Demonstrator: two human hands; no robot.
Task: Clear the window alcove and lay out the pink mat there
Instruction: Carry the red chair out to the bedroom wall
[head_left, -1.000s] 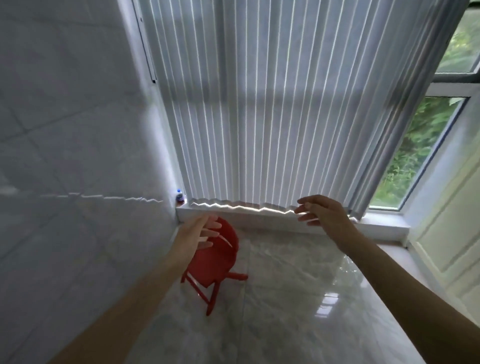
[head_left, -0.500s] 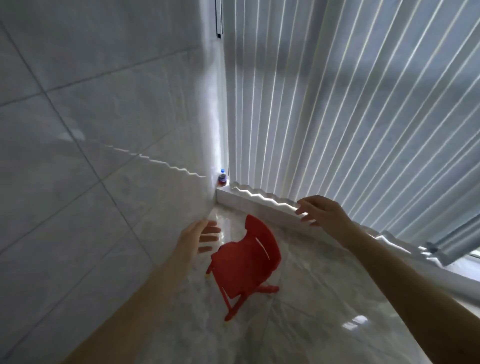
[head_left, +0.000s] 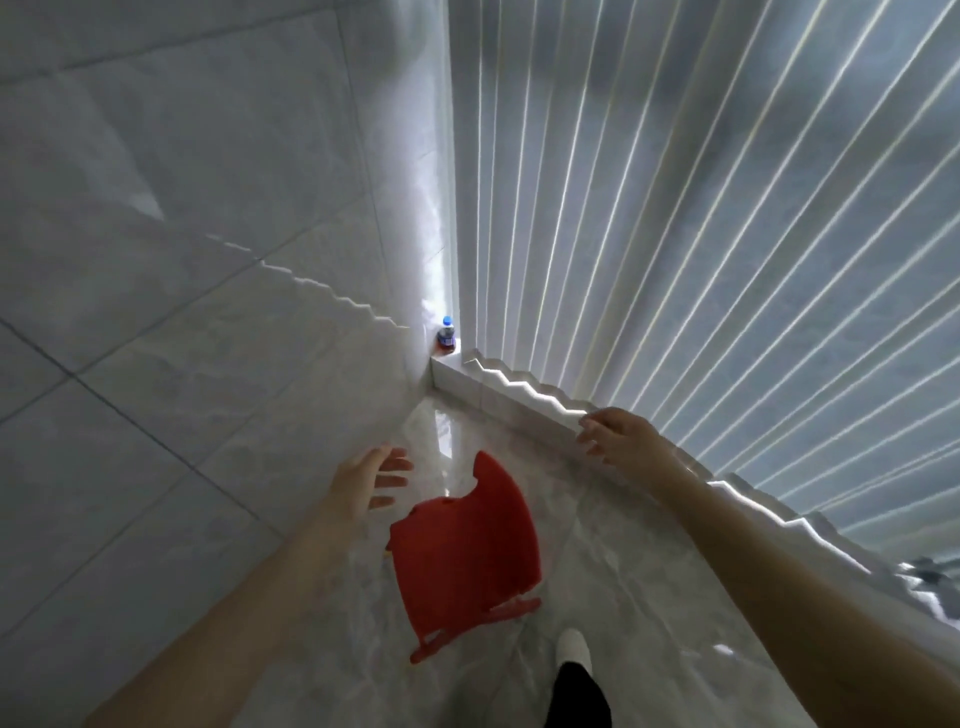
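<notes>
both hands reach for the red chair (head_left: 462, 551) bc it sits in the alcove corner & must go. left hand (head_left: 363, 478) wide open, holds nothing; right hand (head_left: 618, 441) loose, empty, near the sill (head_left: 498, 400). bottle (head_left: 445, 332) on sill. pink mat not in view

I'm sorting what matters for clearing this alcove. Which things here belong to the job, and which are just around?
Job:
- small red plastic chair on the floor
- small blue-capped bottle on the white sill
- both hands, left, right

Just around:
- grey vertical blinds
- tiled wall
</notes>
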